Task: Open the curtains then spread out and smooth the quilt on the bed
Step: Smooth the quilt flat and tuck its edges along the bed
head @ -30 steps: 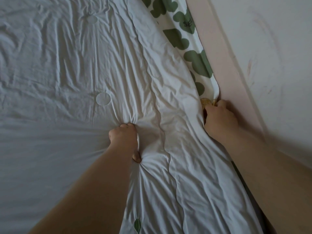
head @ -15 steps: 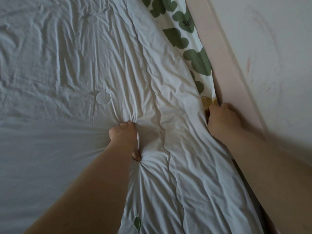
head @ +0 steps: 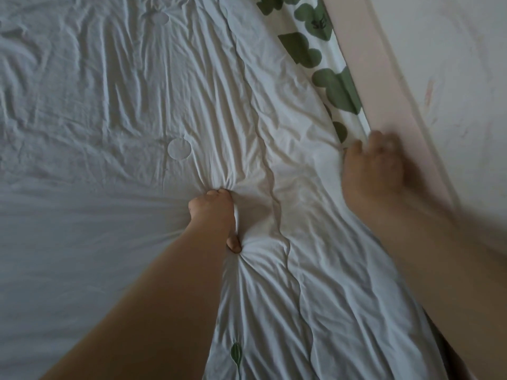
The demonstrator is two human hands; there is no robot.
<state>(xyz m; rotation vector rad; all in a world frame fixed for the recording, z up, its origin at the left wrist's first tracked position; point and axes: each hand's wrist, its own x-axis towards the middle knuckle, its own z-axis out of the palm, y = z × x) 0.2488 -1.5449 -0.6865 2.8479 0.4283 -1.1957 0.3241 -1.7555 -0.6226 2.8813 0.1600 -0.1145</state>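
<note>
I look straight down on the white quilt (head: 109,105). It covers nearly the whole bed, creased and rumpled across its upper part and flatter toward the lower left. Its right border lies along a pale pink bed rail (head: 384,78), which stands against a whitish wall (head: 452,64).

My left hand (head: 212,212) is closed on the quilt near the middle of the view. The fingers are curled into a bunch of fabric and the thumb is pressed in just below them, so creases radiate out from the fist in every direction. A wavy stitched seam (head: 274,187) runs down the quilt just right of that hand, and a round stitched patch (head: 179,149) sits up and to the left of it.

My right hand (head: 373,171) is at the quilt's right edge, just beside the rail. It is badly blurred; its fingers (head: 356,145) point up toward the rail, but I cannot tell whether they hold the fabric.

Above that hand, between quilt and rail, a strip of white sheet with green heart shapes (head: 337,89) shows. A small green leaf motif (head: 236,352) marks the quilt near the bottom edge.
</note>
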